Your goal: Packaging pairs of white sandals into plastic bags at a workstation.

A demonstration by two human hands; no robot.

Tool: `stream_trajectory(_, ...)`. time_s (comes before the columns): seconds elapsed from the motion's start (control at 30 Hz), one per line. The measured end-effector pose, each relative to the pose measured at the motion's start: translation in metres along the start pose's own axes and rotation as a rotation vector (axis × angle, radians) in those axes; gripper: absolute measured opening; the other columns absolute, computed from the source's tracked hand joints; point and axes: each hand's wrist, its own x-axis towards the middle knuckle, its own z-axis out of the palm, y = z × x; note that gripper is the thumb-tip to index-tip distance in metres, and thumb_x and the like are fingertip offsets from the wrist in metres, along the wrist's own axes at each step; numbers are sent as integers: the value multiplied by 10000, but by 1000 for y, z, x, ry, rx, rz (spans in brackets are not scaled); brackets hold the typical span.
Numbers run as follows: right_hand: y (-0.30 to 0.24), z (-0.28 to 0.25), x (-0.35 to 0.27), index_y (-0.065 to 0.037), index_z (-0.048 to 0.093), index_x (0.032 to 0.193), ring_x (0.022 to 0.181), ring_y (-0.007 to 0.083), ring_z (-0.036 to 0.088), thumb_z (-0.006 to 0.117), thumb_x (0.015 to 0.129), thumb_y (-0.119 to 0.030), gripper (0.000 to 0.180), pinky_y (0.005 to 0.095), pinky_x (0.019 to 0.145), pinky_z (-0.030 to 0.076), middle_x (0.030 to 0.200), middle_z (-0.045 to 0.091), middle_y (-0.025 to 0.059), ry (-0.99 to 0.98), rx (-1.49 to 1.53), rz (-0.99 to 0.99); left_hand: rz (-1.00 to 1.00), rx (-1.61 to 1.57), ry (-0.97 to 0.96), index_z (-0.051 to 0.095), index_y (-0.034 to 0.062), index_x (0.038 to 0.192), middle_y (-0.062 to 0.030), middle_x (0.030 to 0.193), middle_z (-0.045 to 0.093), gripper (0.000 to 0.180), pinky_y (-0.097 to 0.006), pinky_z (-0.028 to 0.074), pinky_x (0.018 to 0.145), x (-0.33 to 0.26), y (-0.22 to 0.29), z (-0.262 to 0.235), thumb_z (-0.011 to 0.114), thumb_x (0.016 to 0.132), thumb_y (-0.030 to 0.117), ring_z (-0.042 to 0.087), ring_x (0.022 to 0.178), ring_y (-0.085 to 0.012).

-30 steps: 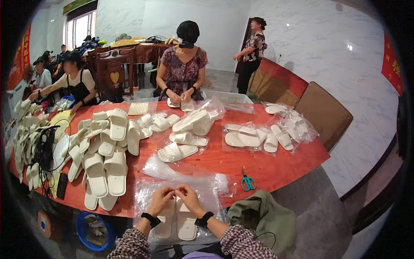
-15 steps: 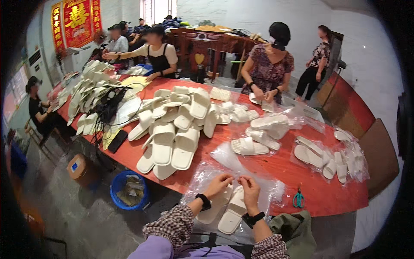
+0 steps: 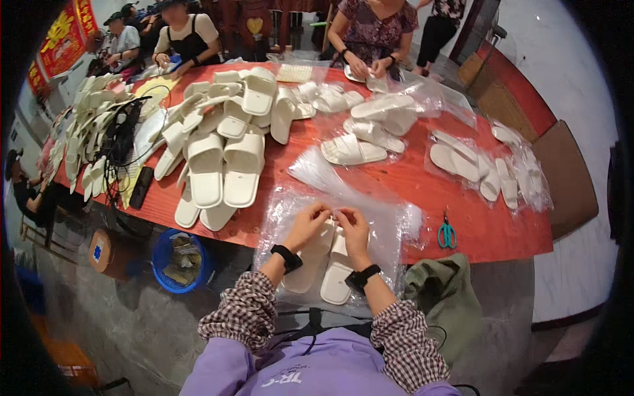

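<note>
Our left hand and right hand are together, fingertips meeting above the far ends of 2 slippers; we cannot tell what they pinch. The pair lies side by side against clear plastic, near ends seeming to overhang the table. We would do well to pinch lightly, as the film may tear, and avoid pressing the near ends, which could tip.

Black wristbands sit just behind your left grip and right grip. Farther back: loose, dark-and-white checked sleeves, gathered. Behind those, you wear a lilac top with white front lettering.
</note>
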Motion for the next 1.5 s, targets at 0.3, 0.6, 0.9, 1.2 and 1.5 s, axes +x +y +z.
stream_trajectory(0.3,-6,-7,-3,-38,649,1027,784,113,651,628,918,-88,121,231,684,511,911,675,42,-38,-39,0,56,-5,-23,644,-10,951,-11,755,596,205,-245,420,636,-7,-2,8,581,940,184,509,699,-76)
stream_trajectory(0.6,-8,-14,-3,-82,700,1038,770,77,639,620,938,-164,152,205,629,492,865,688,4,-37,-136,48,66,80,-22,642,-3,958,-17,755,583,190,-255,399,613,-6,-4,7,579,939,175,488,690,-86)
stream_trajectory(0.9,-7,-13,-3,-72,709,1036,784,70,639,636,929,-149,151,196,638,489,894,693,-6,-61,-99,19,31,33,-36,639,-9,944,-22,760,570,193,-259,398,623,-6,-1,7,578,940,174,493,702,-96)
stream_trajectory(1.2,-9,-13,-5,-70,698,1061,805,57,623,606,944,-117,156,198,699,487,899,684,-11,-76,-105,60,75,60,-25,642,-1,932,-19,743,573,162,-258,397,617,-6,-1,7,577,933,147,490,689,-94)
stream_trajectory(1.5,-5,-15,-2,-80,705,1011,771,65,633,650,919,-159,132,188,609,481,883,691,-9,-85,-124,23,56,65,-40,657,-3,950,-50,777,613,166,-273,425,647,-6,3,8,585,925,145,525,713,-118)
